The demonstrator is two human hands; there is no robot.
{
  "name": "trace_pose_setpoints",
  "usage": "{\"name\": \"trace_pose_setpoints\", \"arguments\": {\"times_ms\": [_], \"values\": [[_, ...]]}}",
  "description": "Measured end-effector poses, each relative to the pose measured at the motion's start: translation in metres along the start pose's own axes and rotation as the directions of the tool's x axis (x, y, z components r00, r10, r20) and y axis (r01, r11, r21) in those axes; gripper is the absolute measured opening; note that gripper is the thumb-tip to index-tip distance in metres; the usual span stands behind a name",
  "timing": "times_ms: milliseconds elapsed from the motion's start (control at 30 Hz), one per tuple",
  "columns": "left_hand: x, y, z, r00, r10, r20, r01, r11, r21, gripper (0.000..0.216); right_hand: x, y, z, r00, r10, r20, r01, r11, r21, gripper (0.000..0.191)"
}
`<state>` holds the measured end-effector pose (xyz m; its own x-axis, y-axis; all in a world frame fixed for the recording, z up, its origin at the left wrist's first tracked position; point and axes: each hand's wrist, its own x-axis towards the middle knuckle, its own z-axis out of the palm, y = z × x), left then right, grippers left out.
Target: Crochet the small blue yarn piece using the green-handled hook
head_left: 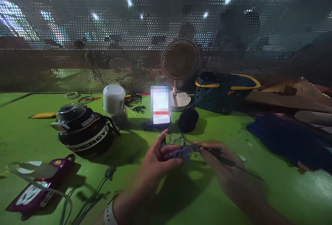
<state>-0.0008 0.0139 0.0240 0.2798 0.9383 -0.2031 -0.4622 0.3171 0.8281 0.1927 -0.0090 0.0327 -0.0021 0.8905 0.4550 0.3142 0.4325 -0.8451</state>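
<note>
My left hand (157, 164) pinches a loopy, openwork piece of crochet (183, 153) in bluish-purple yarn, its index finger raised with yarn by the tip. A slim crochet hook (250, 173) lies in the grip of my right hand (227, 168), its front end at the right edge of the crochet. The hook's tip is too small and blurred to make out. Just beyond the work sits a dark ball of yarn (188, 119), with a strand running up toward the basket. Both hands are above the green table (197, 204).
Behind the work a lit phone (161, 105) stands before a fan (181, 59). A dark basket with yellow handles (220, 95) is right of it, near dark blue cloth (287, 138). Leftward are a black jug (85, 135), a white-topped jar (114, 97), a power strip (43, 187) and cords.
</note>
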Motion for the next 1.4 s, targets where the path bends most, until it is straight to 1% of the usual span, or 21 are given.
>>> {"name": "trace_pose_setpoints", "arguments": {"times_ms": [33,167,233,333,467,533,600,800,933,1067,1200,1333,1400], "values": [[0.0,0.0,0.0,1.0,-0.002,0.001,0.002,1.0,-0.005,0.107,-0.002,0.001,0.001,1.0,0.007,0.012,-0.007,1.0,0.019,0.016],[0.001,-0.002,0.0,1.0,0.01,-0.002,-0.01,1.0,-0.017,0.11,-0.01,0.012,0.012,0.993,0.023,-0.118,-0.014,0.997,0.081,0.01],[0.002,-0.004,-0.001,1.0,0.022,0.006,-0.021,1.0,-0.021,0.108,-0.012,0.016,0.015,0.989,0.031,-0.144,-0.018,0.996,0.089,0.009],[0.003,-0.004,-0.002,1.0,0.024,0.011,-0.024,1.0,-0.019,0.107,-0.013,0.016,0.014,0.99,0.051,-0.133,-0.036,0.993,0.108,0.008],[0.002,-0.003,-0.002,1.0,0.013,0.014,-0.013,1.0,-0.014,0.106,-0.01,0.01,0.01,0.994,0.068,-0.085,-0.06,0.994,0.092,0.009],[0.002,-0.002,-0.002,1.0,0.015,0.017,-0.015,1.0,-0.01,0.106,-0.01,0.009,0.011,0.993,0.074,-0.091,-0.067,0.994,0.082,0.009],[0.001,-0.001,-0.001,1.0,0.018,0.011,-0.018,1.0,-0.012,0.104,-0.009,0.009,0.012,0.991,0.06,-0.123,-0.049,0.995,0.093,0.009],[0.001,-0.002,0.0,1.0,0.009,-0.013,-0.009,1.0,-0.015,0.098,-0.011,0.014,0.015,0.993,-0.014,-0.119,0.021,0.998,0.059,0.009],[0.002,-0.004,-0.001,1.0,0.02,-0.024,-0.02,1.0,0.001,0.095,-0.012,0.013,0.017,0.993,-0.037,-0.11,0.043,0.998,0.051,0.011],[0.002,-0.006,-0.002,0.999,0.034,-0.018,-0.034,0.999,0.029,0.101,-0.011,0.013,0.018,0.987,-0.075,-0.142,0.084,0.995,0.061,0.007],[0.001,-0.005,-0.002,0.999,0.042,-0.008,-0.042,0.997,0.059,0.112,-0.011,0.014,0.017,0.99,-0.061,-0.125,0.067,0.997,0.037,0.007],[0.0,-0.002,-0.001,0.999,0.034,-0.022,-0.033,0.998,0.053,0.11,-0.011,0.012,0.015,0.991,-0.058,-0.119,0.066,0.996,0.065,0.008],[0.0,-0.001,0.0,0.999,0.028,-0.019,-0.027,0.999,0.029,0.112,-0.011,0.011,0.015,0.992,-0.058,-0.115,0.068,0.995,0.077,0.007]]}}
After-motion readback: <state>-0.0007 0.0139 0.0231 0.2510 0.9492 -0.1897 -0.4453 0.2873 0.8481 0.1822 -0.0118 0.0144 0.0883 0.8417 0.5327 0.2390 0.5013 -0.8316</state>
